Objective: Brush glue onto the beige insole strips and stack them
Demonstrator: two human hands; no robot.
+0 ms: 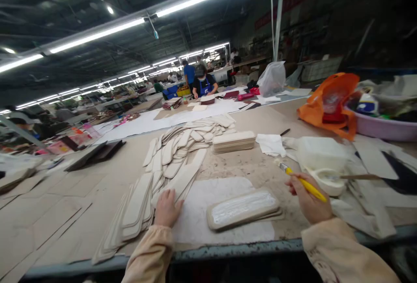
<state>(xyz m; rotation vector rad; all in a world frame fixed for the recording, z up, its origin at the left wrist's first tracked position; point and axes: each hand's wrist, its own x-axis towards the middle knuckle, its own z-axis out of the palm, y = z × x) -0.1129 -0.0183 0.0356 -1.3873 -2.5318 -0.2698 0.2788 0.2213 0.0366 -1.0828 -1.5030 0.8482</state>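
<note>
My right hand (309, 198) is closed around a yellow-handled paintbrush (306, 183), its bristles pointing up and left. My left hand (168, 209) rests with fingers extended on a long cream strip with rounded ends (184, 174), part of a loose pile of such pieces (138, 200). Between the hands, a small stack of rounded strips (243, 208) lies on a white sheet (224, 187); wet-looking white stuff coats the top one. Behind it stands a neat stack of similar strips (233, 141).
On the right are a white plastic container (321, 153), a white rag (271, 144), an orange bag (325, 100) and a lilac basin (384, 124). Dark panels (94, 155) lie at left. A co-worker in a blue apron (204, 87) sits across the table.
</note>
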